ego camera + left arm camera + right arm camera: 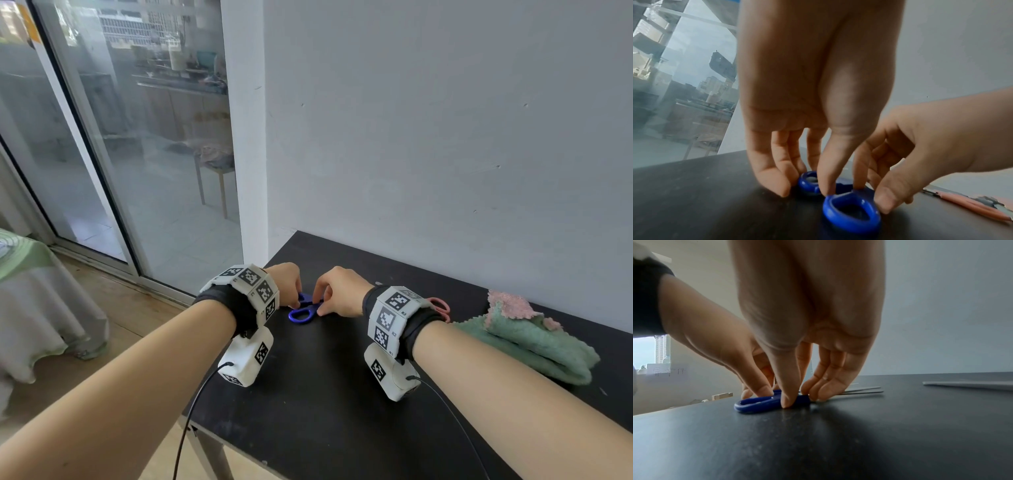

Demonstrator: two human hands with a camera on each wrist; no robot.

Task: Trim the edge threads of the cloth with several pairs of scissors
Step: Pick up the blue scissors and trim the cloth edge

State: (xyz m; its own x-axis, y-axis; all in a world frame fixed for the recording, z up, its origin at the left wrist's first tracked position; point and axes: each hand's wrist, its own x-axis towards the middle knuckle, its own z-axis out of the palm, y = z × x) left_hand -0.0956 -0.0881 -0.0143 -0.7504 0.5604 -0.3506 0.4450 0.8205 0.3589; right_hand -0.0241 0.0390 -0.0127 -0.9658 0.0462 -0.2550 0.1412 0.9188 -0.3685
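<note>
Blue-handled scissors [301, 313] lie flat on the black table [325, 411] near its far left corner. My left hand [296, 301] pinches the handle loops [851, 212] from the left, thumb on the near loop and fingers by the far one. My right hand [320, 305] pinches the handles near the pivot [758, 403], thumb in front, fingers behind. The blades [863, 390] point right along the table. Pink-handled scissors [442, 305] lie behind my right wrist. A folded green cloth with a pink side [534, 339] rests at the right.
A grey wall [445, 137] stands directly behind the table. The table's left edge [226, 356] runs under my left wrist, with a wood floor and a glass sliding door [120, 154] beyond. A cloth-covered table [30, 301] stands at far left.
</note>
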